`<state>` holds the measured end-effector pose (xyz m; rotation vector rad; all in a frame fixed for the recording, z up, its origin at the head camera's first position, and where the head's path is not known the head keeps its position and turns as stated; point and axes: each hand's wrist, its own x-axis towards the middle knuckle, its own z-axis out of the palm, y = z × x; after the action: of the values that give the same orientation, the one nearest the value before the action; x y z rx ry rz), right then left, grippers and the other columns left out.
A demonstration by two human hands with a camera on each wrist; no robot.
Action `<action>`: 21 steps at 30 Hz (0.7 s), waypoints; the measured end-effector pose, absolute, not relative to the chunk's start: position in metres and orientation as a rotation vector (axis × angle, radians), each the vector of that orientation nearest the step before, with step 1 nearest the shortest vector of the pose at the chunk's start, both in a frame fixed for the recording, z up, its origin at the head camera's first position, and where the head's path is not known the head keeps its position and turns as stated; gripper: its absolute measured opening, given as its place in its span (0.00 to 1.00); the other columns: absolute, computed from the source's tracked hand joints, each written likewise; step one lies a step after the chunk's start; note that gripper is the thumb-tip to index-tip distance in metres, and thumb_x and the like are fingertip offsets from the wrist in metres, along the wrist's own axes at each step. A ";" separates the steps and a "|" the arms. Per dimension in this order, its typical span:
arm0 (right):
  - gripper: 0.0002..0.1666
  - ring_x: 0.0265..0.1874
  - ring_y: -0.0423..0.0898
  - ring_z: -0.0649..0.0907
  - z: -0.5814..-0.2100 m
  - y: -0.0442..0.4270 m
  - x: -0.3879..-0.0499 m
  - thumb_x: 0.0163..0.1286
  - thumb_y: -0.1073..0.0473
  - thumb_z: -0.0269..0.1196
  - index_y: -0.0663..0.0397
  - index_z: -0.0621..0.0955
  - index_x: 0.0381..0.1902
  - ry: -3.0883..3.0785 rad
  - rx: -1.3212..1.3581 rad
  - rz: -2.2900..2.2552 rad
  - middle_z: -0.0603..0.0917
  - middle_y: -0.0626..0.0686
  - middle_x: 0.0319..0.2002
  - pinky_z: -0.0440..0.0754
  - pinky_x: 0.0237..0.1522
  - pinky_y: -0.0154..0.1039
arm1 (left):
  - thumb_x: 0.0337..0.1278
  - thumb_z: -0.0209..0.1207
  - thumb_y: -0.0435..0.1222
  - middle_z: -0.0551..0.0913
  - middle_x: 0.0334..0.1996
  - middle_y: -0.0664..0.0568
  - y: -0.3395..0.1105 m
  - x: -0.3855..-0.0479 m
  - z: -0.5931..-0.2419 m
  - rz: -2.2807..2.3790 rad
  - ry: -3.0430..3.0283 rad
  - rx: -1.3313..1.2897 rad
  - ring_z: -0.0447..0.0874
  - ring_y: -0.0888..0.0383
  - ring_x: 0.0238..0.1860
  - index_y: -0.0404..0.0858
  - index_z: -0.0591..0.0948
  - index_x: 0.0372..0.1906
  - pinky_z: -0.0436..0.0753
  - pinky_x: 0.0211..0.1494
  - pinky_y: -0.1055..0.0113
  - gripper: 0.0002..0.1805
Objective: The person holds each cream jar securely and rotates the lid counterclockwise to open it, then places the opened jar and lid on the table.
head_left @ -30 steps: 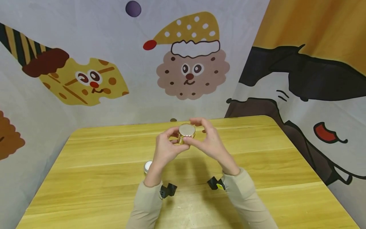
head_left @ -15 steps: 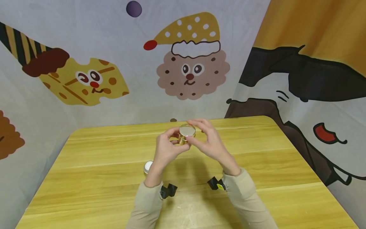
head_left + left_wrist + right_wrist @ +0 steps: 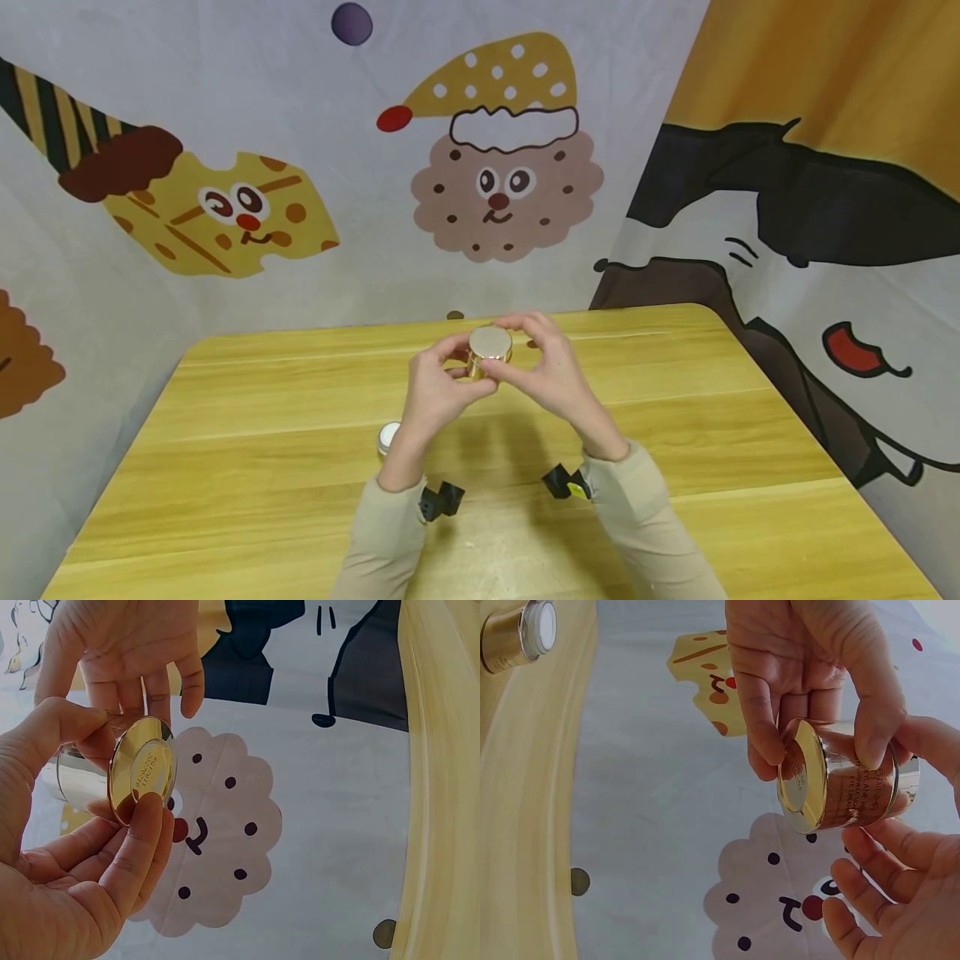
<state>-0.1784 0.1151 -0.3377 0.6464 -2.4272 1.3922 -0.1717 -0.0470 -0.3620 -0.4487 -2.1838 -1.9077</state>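
In the head view, a gold eye cream jar (image 3: 836,776) with a shiny lid (image 3: 491,342) is held above the table. My left hand (image 3: 438,387) grips the jar's body, one finger against its gold base (image 3: 139,772) in the left wrist view. My right hand (image 3: 555,375) pinches the lid, with the thumb at its near edge and the index finger at its far edge. The lid sits on the jar; its silver side shows in the right wrist view. A second gold jar (image 3: 506,641), white on top and without a lid, stands beside my left wrist.
The wooden table (image 3: 262,467) spreads below both hands. A cloth backdrop (image 3: 360,275) with cartoon figures rises behind it and along the sides. Small black camera mounts (image 3: 442,501) are strapped at both wrists.
My right index finger has come in from slightly off the lid to its far edge, and the right thumb has shifted a little. My left hand and the jar have hardly moved.
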 end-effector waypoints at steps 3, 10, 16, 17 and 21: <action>0.26 0.49 0.49 0.73 -0.338 0.115 -0.179 0.51 0.60 0.73 0.57 0.80 0.50 -2.421 0.660 1.401 0.79 0.53 0.49 0.71 0.46 0.50 | 0.35 0.68 0.25 0.81 0.38 0.41 -0.047 -0.172 -0.363 -1.908 -2.184 -0.452 0.78 0.49 0.38 0.29 0.81 0.48 0.85 0.39 0.64 0.25; 0.27 0.50 0.50 0.73 -0.339 0.116 -0.179 0.52 0.63 0.71 0.61 0.79 0.51 -2.395 0.712 1.409 0.79 0.56 0.50 0.72 0.47 0.53 | 0.35 0.68 0.25 0.81 0.39 0.41 -0.047 -0.173 -0.365 -1.907 -2.191 -0.449 0.78 0.49 0.39 0.29 0.80 0.48 0.85 0.40 0.64 0.26; 0.25 0.50 0.50 0.74 -0.341 0.116 -0.180 0.53 0.63 0.70 0.61 0.80 0.50 -2.377 0.714 1.410 0.80 0.56 0.50 0.73 0.47 0.51 | 0.35 0.69 0.26 0.82 0.37 0.42 -0.048 -0.172 -0.365 -1.899 -2.204 -0.456 0.78 0.49 0.38 0.29 0.81 0.47 0.85 0.39 0.63 0.25; 0.24 0.50 0.50 0.75 -0.342 0.116 -0.180 0.53 0.62 0.70 0.62 0.80 0.50 -2.375 0.712 1.410 0.80 0.55 0.49 0.73 0.47 0.51 | 0.35 0.69 0.26 0.82 0.37 0.42 -0.048 -0.172 -0.366 -1.901 -2.204 -0.459 0.78 0.49 0.38 0.30 0.81 0.47 0.85 0.40 0.63 0.24; 0.25 0.49 0.49 0.75 -0.343 0.117 -0.182 0.53 0.62 0.71 0.61 0.80 0.50 -2.362 0.707 1.415 0.80 0.55 0.49 0.72 0.47 0.52 | 0.36 0.69 0.27 0.82 0.38 0.43 -0.048 -0.172 -0.366 -1.905 -2.206 -0.473 0.78 0.50 0.39 0.30 0.81 0.47 0.85 0.40 0.62 0.24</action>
<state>-0.1816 0.1172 -0.3432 0.7074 -2.3615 1.4148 -0.1723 -0.0477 -0.3658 -0.4726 -2.2058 -1.9048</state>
